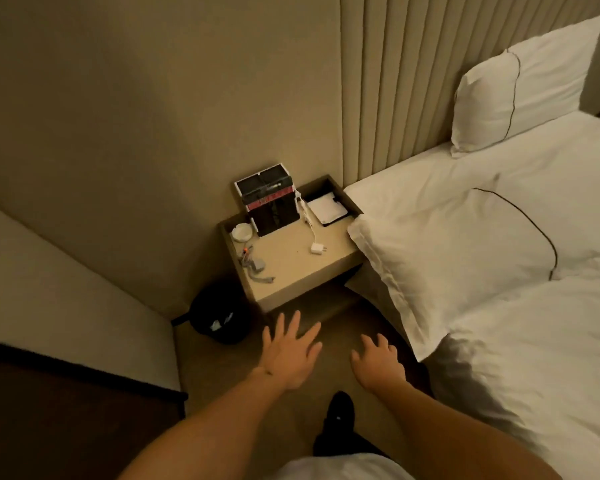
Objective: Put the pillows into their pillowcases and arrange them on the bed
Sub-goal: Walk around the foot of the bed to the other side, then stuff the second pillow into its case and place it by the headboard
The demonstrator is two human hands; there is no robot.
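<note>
Hands are held out over the carpeted floor beside the bed (551, 341), palms down, fingers spread, nothing grasped. Left hand (290, 355) is seen in front of the nightstand (291, 268); right hand (378, 363) lies nearer the bed. Cased pillow (447, 258) lies flat at the bed's edge, up and right of the right hand, not touched. Second pillow (520, 88) is propped upright against the padded headboard (395, 81), well apart from both hands.
</note>
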